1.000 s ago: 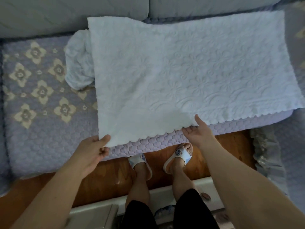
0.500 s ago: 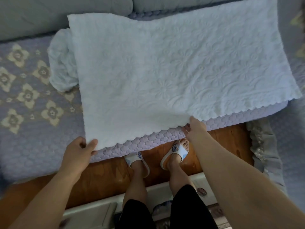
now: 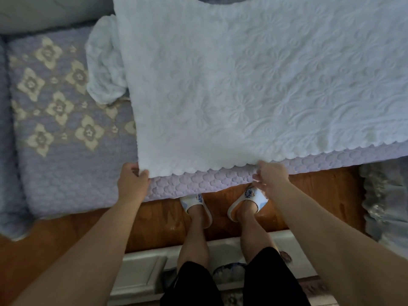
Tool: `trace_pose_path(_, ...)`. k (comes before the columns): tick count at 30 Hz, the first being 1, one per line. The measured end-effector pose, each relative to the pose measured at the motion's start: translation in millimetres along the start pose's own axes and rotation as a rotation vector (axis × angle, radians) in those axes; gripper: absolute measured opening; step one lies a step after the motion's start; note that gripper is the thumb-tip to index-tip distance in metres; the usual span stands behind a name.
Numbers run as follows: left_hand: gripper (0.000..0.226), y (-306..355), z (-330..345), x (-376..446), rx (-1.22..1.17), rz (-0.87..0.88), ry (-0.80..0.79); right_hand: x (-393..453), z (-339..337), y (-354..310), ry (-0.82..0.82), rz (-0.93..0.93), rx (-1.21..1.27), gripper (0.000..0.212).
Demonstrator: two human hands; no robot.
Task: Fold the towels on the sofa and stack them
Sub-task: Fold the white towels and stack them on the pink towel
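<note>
Towel (image 3: 242, 85) lies spread on my sofa (image 3: 61, 173), its near edge pinched by fingers of my left hand (image 3: 132, 184) and right hand (image 3: 272, 176), crumpled towel (image 3: 102, 62) bunched beside its left edge.

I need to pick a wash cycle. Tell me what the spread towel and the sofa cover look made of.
Towel: looks like soft white terry or plush cotton, matte, with embossed flowers and a scalloped hem; the fibre is uncertain. Sofa cover: seems quilted lilac fabric, matte, with stitched petal shapes and cream flower motifs.
</note>
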State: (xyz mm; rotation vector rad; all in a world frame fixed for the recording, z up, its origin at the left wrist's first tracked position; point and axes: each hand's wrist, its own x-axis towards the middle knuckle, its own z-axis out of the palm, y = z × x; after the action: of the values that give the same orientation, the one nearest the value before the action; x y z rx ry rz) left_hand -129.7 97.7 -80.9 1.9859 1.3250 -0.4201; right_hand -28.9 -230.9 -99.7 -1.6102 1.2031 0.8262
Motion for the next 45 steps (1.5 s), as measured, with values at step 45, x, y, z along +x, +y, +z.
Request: trace_pose_path(45,0.02,-11,-7,12,-0.64,-0.45,-0.352,-13,56,10,-0.218,0.163,0.295,0.032)
